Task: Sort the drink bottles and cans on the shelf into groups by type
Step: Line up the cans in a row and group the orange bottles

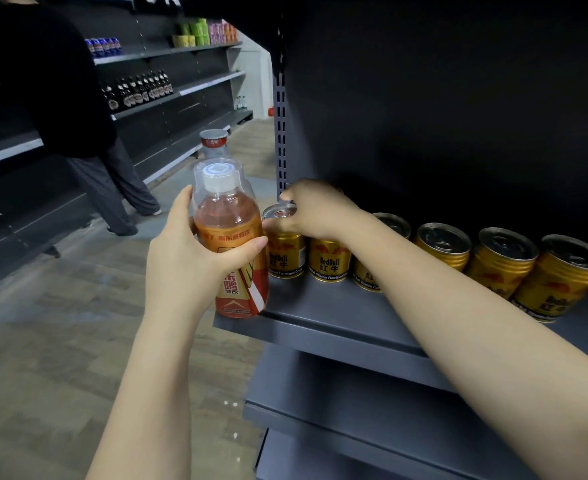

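Gripping orange bottle point(232, 251) in left hand point(185, 261); right hand point(315, 209) seemingly pinching leftmost can point(283, 247) rim

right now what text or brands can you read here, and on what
"RedBull", "红牛", "Vitamin Functional Drink" (partly cut off): second gold can.
"edBull", "Functional Dr": leftmost gold can, under the right hand.
"东鹏特饮": orange bottle in the left hand.
Other cans, the grey-capped bottle and the far shelf items: too blurred.
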